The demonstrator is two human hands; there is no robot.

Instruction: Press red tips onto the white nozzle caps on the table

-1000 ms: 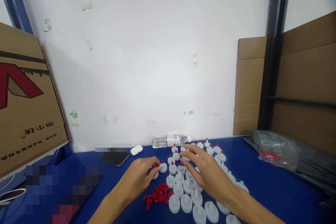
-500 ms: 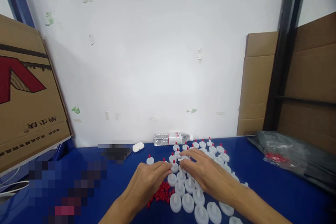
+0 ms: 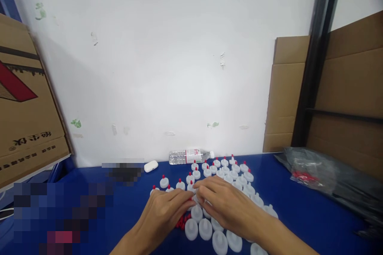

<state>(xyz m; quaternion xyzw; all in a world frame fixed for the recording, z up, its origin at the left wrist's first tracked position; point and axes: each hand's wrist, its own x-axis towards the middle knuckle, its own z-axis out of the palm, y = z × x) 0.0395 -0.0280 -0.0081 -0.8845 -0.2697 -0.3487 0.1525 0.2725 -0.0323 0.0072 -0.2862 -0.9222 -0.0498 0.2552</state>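
Several white plastic caps [image 3: 205, 229] with nozzles stand in rows on the blue table [image 3: 299, 211]; those at the back [image 3: 224, 162] carry red tips. A small heap of red tips [image 3: 181, 222] lies under my left hand [image 3: 163, 213]. My right hand [image 3: 226, 205] rests over the middle caps, fingers bent. The fingertips of both hands meet over one white cap [image 3: 194, 197], pinched together there. What sits between them is hidden.
A clear water bottle [image 3: 189, 155] lies by the white wall, with a white earbud case [image 3: 151, 165] to its left. A cardboard box [image 3: 26, 103] leans at the left. A dark plastic bag [image 3: 323, 177] and cardboard sheets [image 3: 284, 91] are at the right.
Both hands have drawn together toward the centre, fingertips now touching over a cap. More red-tipped caps stand at the left of the group. The camera shifted slightly.
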